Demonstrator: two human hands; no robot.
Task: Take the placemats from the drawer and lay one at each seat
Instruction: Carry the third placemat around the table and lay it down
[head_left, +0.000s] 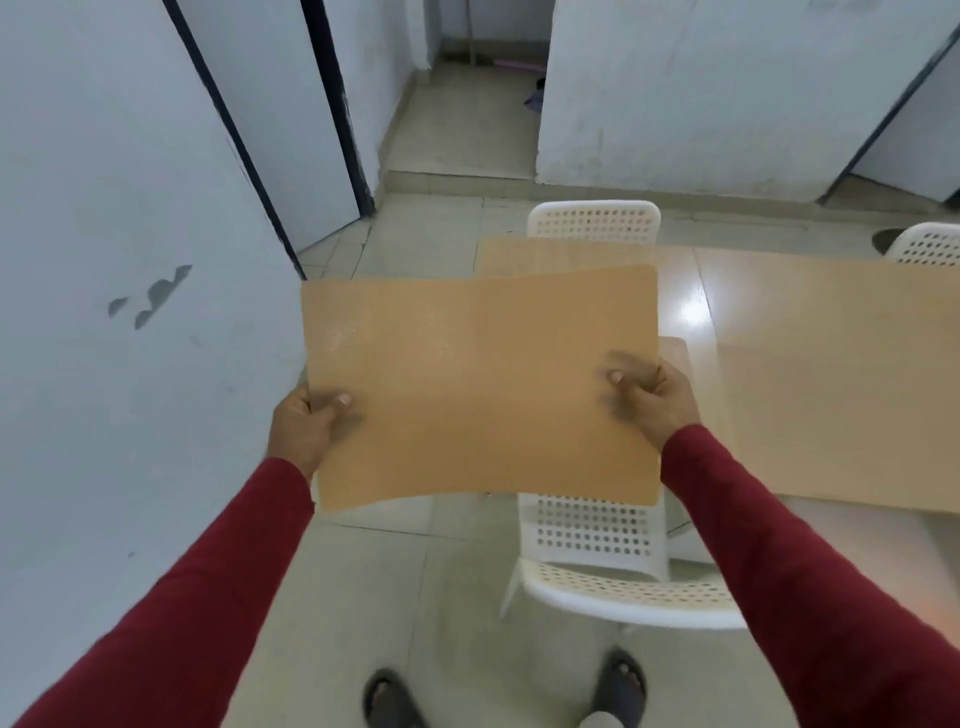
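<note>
I hold a tan rectangular placemat (478, 384) flat in front of me, above the floor and the left end of the table. My left hand (306, 426) grips its left edge, thumb on top. My right hand (654, 400) grips its right edge, thumb on top. Whether more than one mat is in the stack I cannot tell. A second tan placemat (566, 257) lies on the light wooden table (810, 374) at the far left seat, partly hidden behind the one I hold.
A white perforated plastic chair (597, 561) stands just below the mat at the table's near side. Another white chair (595, 221) is at the far side, a third (927, 244) at the far right. A pale wall (130, 312) runs close on my left.
</note>
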